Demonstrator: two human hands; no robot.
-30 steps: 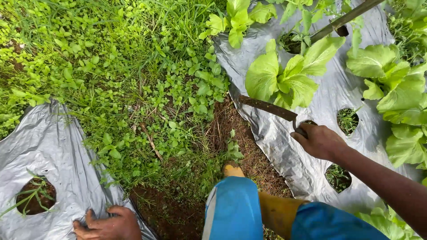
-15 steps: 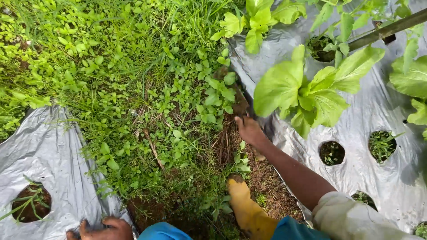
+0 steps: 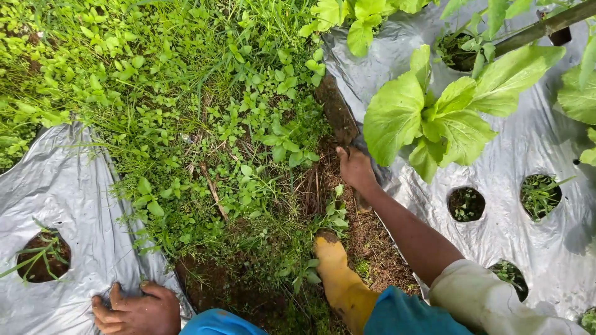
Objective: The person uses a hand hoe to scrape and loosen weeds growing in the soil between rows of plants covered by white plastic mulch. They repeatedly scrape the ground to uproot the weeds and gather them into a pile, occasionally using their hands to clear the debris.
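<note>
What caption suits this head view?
Right hand holds a blade among weeds; left hand presses silver sheet.

R hand (image 3: 355, 169) grips a rusty flat metal blade (image 3: 336, 111) lying along the edge of the silver plastic mulch sheet (image 3: 528, 142), w/ green weeds (image 3: 205, 105) just left of that sheet. L hand (image 3: 136, 310) presses flat on another silver sheet piece (image 3: 56, 192), well left of it. Yellow rubber boot (image 3: 340, 282) stands near the sheet's edge.

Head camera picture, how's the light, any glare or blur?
Head view: soft, even daylight; pale sheen on the silver plastic sheet, not blown out; faint shadows under the leafy plant; right hand and left hand sharp; edges slightly bowed.
</note>
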